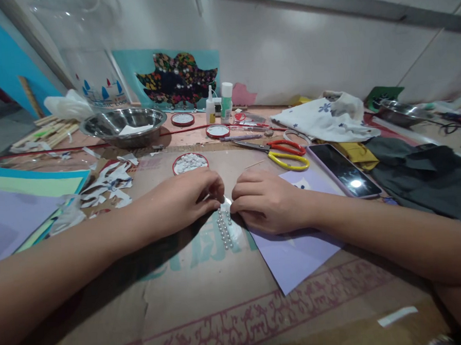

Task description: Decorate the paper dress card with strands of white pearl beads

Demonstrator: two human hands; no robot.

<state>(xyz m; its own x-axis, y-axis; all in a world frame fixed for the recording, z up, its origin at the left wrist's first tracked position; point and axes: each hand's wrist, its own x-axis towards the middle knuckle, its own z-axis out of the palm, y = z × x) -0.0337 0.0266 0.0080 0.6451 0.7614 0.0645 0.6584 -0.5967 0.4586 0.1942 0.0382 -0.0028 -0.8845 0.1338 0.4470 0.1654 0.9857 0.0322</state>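
Note:
Between my two hands lies a small clear sheet with rows of pearl stickers (224,229), its top end at my fingertips. My left hand (203,194) is closed, thumb and forefinger pinching the sheet's upper left edge. Opposite it, my right hand (266,199) is curled with its fingertips against the upper right edge. Part of the sheet's top is hidden by the fingers. A purple sheet of paper (289,264) lies under my right hand. Just beyond my left hand is a red-rimmed lid (190,163) full of white pieces.
Scissors (287,156) with red and yellow handles and a phone (344,169) lie beyond my right hand. A metal bowl (123,126), glue bottle (210,109) and glue stick (227,101) stand at the back. Paper scraps (109,184) and coloured sheets (19,209) are at left.

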